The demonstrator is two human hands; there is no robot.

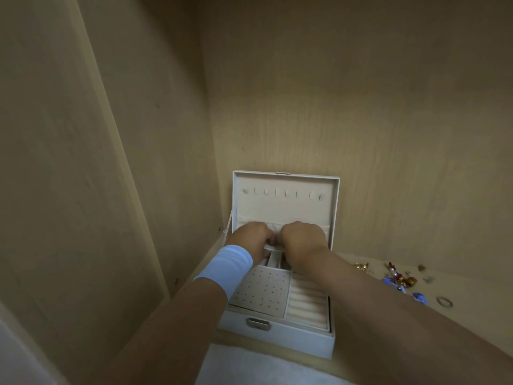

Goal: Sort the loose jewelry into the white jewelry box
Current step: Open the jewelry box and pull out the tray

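The white jewelry box stands open on a wooden shelf, its lid upright against the back wall with a row of small hooks. My left hand and my right hand meet at the rear of the box, just below the lid's pocket. Both show their backs with fingers curled down; whatever lies under the fingers is hidden. In front of them are a dotted earring panel and ring rolls. Loose jewelry lies on the shelf to the right.
The box sits in the left corner of a wooden cabinet, close to the side wall. A silver ring and gold pieces lie among the scattered items. My left wrist wears a pale blue band.
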